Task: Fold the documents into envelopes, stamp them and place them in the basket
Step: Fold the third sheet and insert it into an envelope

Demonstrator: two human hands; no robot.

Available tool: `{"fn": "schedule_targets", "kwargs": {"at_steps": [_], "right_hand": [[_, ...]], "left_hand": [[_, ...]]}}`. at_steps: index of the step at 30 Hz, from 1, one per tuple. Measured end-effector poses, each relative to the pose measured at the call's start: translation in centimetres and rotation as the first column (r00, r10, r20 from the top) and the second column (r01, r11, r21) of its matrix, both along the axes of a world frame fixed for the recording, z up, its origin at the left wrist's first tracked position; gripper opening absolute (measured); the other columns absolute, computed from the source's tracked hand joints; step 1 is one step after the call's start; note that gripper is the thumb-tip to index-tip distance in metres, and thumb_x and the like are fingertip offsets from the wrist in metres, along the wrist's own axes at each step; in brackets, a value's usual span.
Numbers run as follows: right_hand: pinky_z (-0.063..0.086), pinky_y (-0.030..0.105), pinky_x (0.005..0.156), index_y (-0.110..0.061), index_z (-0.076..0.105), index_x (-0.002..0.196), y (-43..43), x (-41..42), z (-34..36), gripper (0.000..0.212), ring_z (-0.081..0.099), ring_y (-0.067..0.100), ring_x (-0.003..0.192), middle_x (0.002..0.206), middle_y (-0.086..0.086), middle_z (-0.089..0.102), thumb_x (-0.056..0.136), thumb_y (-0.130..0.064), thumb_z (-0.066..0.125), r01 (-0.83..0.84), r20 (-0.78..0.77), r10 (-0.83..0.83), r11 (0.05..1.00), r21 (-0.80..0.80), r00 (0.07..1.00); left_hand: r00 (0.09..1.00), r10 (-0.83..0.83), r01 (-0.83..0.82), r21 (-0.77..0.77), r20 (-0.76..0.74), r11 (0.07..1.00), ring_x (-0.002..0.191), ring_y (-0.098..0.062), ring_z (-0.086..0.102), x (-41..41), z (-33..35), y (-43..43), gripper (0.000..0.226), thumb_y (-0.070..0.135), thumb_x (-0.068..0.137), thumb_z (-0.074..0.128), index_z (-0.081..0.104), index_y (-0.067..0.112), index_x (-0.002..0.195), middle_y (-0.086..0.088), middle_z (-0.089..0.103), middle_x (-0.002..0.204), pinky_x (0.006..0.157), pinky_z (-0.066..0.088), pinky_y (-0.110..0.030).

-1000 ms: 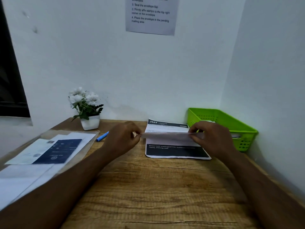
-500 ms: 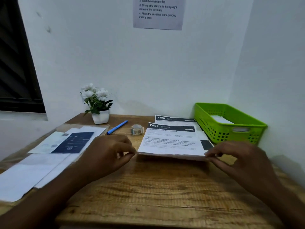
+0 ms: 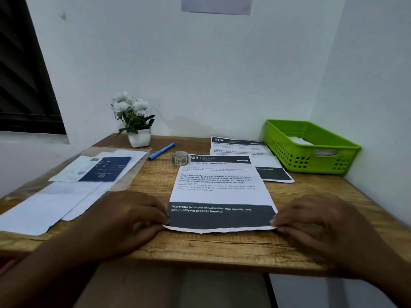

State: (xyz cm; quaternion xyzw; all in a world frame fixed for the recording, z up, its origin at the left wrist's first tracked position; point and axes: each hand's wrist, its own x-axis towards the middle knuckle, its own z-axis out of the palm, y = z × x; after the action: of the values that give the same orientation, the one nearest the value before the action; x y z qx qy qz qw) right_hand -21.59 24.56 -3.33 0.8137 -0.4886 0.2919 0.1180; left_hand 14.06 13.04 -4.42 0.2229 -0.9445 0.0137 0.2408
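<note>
Right now I see both hands down at the near edge of the wooden table (image 3: 211, 247), each on a bottom corner of a printed sheet (image 3: 219, 192). My left hand (image 3: 131, 221) pinches the near left corner between thumb and curled fingers; my right hand (image 3: 315, 225) pinches the near right corner the same way. The sheet lies flat and unfolded on the table, with its dark bottom band between the two hands and its top edge pointing toward the wall.

Behind it and partly covered by it lies a second sheet (image 3: 244, 150) headed 2400, just beside the green basket (image 3: 311, 158). The basket stands in the far right corner against the wall, and something white (image 3: 299, 141) lies inside it; I cannot tell what it is.

A small roll (image 3: 180, 157) stands at the top left corner of the front sheet, touching or overlapping it. A blue pen (image 3: 162, 151) lies near the roll, and a white pot of white flowers (image 3: 135, 123) stands by the wall. On the left side of the table are spread white papers (image 3: 66, 196) with a dark blue leaflet (image 3: 106, 168) on top. A notice (image 3: 216, 4) hangs on the wall above.
</note>
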Motion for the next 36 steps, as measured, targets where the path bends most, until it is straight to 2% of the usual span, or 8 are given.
{"fn": "schedule_targets", "kwargs": {"at_steps": [6, 13, 18, 21, 26, 28, 32, 36], "right_hand": [[0.051, 0.031, 0.069, -0.040, 0.072, 0.093, 0.2, 0.0, 0.1, 0.016, 0.062, -0.011, 0.087, 0.095, -0.029, 0.068, 0.084, -0.049, 0.062, -0.008, -0.039, 0.010, 0.998, 0.064, 0.999], [0.056, 0.025, 0.065, -0.042, 0.071, 0.095, -1.1, 0.4, 0.1, 0.020, 0.063, -0.011, 0.086, 0.095, -0.031, 0.068, 0.086, -0.052, 0.056, 0.029, -0.085, -0.017, 0.988, 0.148, 0.996], [0.053, 0.028, 0.068, -0.050, 0.069, 0.091, -2.1, 0.7, 2.3, 0.038, 0.061, -0.013, 0.083, 0.089, -0.036, 0.066, 0.078, -0.078, 0.047, 0.055, -0.148, -0.015, 0.962, 0.266, 0.989], [0.049, 0.024, 0.065, -0.050, 0.069, 0.087, -4.6, 1.2, 3.3, 0.042, 0.062, -0.011, 0.079, 0.083, -0.034, 0.067, 0.076, -0.080, 0.042, 0.045, -0.125, -0.008, 0.953, 0.300, 0.992], [0.048, 0.027, 0.068, -0.041, 0.070, 0.088, -11.7, 2.5, 3.8, 0.036, 0.063, -0.006, 0.077, 0.081, -0.029, 0.067, 0.081, -0.069, 0.049, 0.082, -0.162, -0.033, 0.950, 0.302, 0.986], [0.046, 0.026, 0.068, -0.037, 0.071, 0.089, -14.5, 2.9, 3.8, 0.027, 0.062, -0.005, 0.076, 0.079, -0.028, 0.066, 0.087, -0.059, 0.054, 0.125, -0.184, -0.072, 0.947, 0.297, 0.980], [0.035, 0.023, 0.061, -0.034, 0.071, 0.090, -18.6, 3.1, 2.4, 0.021, 0.054, -0.005, 0.067, 0.066, -0.030, 0.056, 0.090, -0.049, 0.057, 0.180, -0.153, -0.152, 0.965, 0.191, 0.977], [0.031, 0.020, 0.056, -0.032, 0.072, 0.091, -20.7, 2.4, 0.7, 0.018, 0.057, 0.003, 0.070, 0.074, -0.019, 0.065, 0.091, -0.044, 0.057, 0.231, -0.095, -0.224, 0.971, 0.064, 0.970]], "left_hand": [[0.999, -0.032, 0.032, 0.065, -0.009, 0.997, 0.098, 0.004, 0.060, 0.1, 0.0, -0.4, 0.024, 0.054, 0.087, 0.059, 0.071, 0.039, 0.100, 0.026, 0.063, 0.104, 0.074, 0.054, -0.027], [0.999, -0.010, 0.014, 0.091, -0.044, 0.996, 0.094, 0.005, 0.061, 0.3, -0.1, -1.4, 0.031, 0.060, 0.086, 0.054, 0.073, 0.037, 0.095, 0.025, 0.065, 0.098, 0.070, 0.055, -0.026], [0.999, 0.003, 0.003, 0.181, -0.031, 0.984, 0.084, 0.000, 0.064, -0.7, 0.9, -2.4, 0.030, 0.059, 0.084, 0.056, 0.073, 0.034, 0.087, 0.022, 0.067, 0.086, 0.067, 0.052, -0.024], [0.998, 0.053, -0.046, 0.209, -0.025, 0.977, 0.074, 0.000, 0.063, -2.1, 1.9, -4.4, 0.036, 0.065, 0.080, 0.052, 0.073, 0.035, 0.082, 0.022, 0.067, 0.075, 0.060, 0.049, -0.018], [0.970, 0.237, -0.234, 0.057, -0.058, 0.971, 0.062, 0.003, 0.055, -5.4, 3.0, -10.5, 0.012, 0.036, 0.083, 0.070, 0.074, 0.025, 0.083, 0.013, 0.069, 0.077, 0.054, 0.037, -0.021], [0.935, 0.345, -0.343, 0.033, -0.079, 0.939, 0.069, 0.001, 0.055, -6.6, 3.1, -12.9, 0.012, 0.033, 0.084, 0.068, 0.072, 0.024, 0.090, 0.009, 0.069, 0.088, 0.058, 0.034, -0.022], [0.856, 0.508, -0.500, 0.096, -0.094, 0.861, 0.103, -0.020, 0.058, -8.4, 2.3, -15.9, 0.036, 0.038, 0.084, 0.064, 0.063, 0.017, 0.113, -0.001, 0.063, 0.113, 0.075, 0.037, -0.028], [0.825, 0.560, -0.552, 0.100, -0.078, 0.828, 0.109, -0.022, 0.056, -9.4, 0.9, -17.6, 0.052, 0.053, 0.083, 0.061, 0.057, 0.017, 0.121, -0.003, 0.062, 0.120, 0.088, 0.043, -0.035]]}}
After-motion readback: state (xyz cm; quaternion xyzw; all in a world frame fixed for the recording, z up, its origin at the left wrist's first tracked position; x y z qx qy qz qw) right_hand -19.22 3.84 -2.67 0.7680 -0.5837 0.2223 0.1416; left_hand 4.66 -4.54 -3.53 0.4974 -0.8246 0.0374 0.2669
